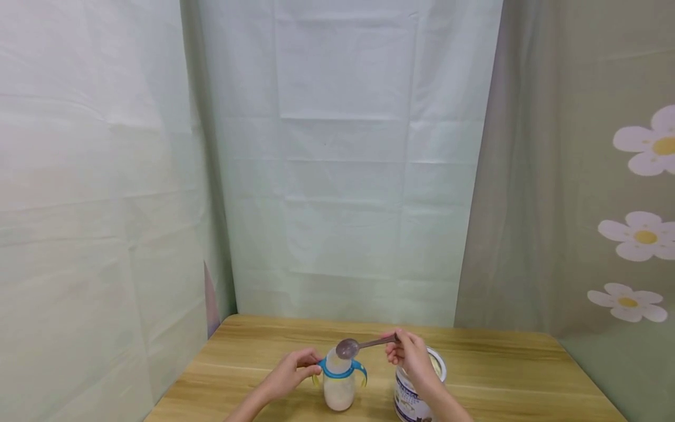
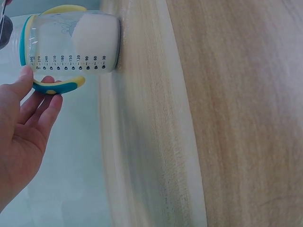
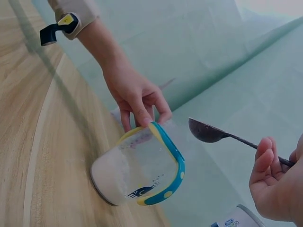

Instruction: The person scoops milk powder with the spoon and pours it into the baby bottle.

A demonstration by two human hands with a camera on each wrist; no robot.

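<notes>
A clear baby bottle (image 1: 339,391) with a blue and yellow two-handled ring stands upright and uncapped on the table. White, powder-like contents fill its lower part, and measuring marks (image 2: 71,63) run up its side. My left hand (image 1: 290,373) pinches the bottle's left handle (image 2: 59,87) between thumb and fingers. In my right hand (image 1: 413,357) is a dark spoon (image 1: 348,348), gripped by the handle. Its bowl is just above the bottle's mouth; the right wrist view shows a gap between them. The bowl looks bare there, though its inside is partly hidden.
Beneath my right forearm stands an open white tin (image 1: 403,398) with purple lettering and pale powder inside. The wooden table (image 1: 501,375) has pale curtains (image 1: 348,205) at its back and sides. White flowers (image 1: 644,237) decorate the right curtain.
</notes>
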